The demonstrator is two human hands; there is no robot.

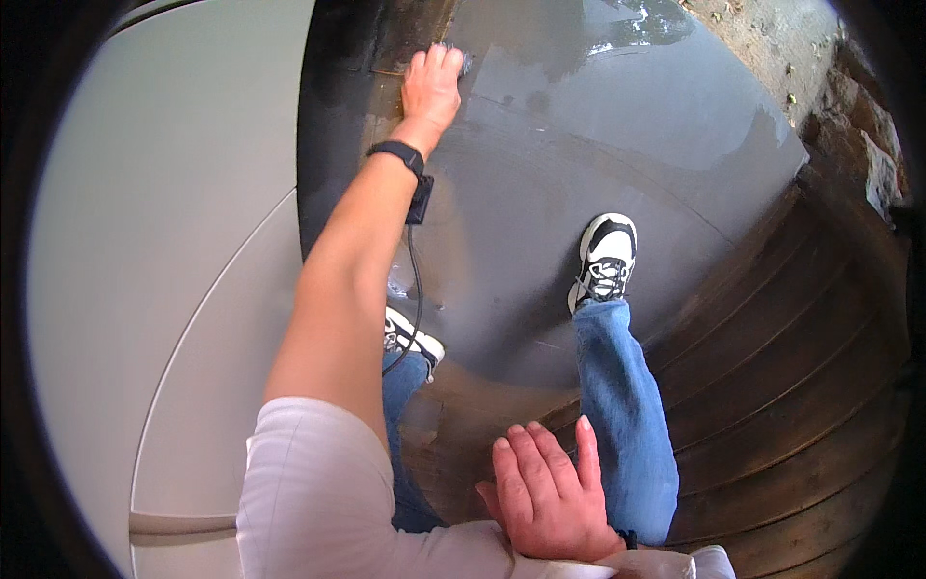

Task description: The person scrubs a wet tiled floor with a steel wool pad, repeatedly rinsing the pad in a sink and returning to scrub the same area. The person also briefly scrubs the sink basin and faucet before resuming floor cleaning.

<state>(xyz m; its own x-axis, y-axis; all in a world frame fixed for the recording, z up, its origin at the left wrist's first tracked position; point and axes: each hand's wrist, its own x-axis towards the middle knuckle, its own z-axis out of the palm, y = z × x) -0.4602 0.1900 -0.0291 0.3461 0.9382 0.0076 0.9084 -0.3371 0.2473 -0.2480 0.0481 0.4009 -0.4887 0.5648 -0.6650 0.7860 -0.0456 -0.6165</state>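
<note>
My left arm reaches far forward, alongside a pale car body panel. My left hand is closed around a small grey-blue thing, mostly hidden by the fingers, so I cannot tell what it is. On the left wrist is a black band with a small black box, from which a cable runs back towards me. My right hand is held low in front of my shirt, back upward, holding nothing, with the little finger apart. Whether it touches the shirt cannot be told.
Wet, dark paving lies under my feet, with a shiny puddle farther off. My white-and-black shoes stand apart on it. Brown boards curve along the right, near rough rocks and sandy ground.
</note>
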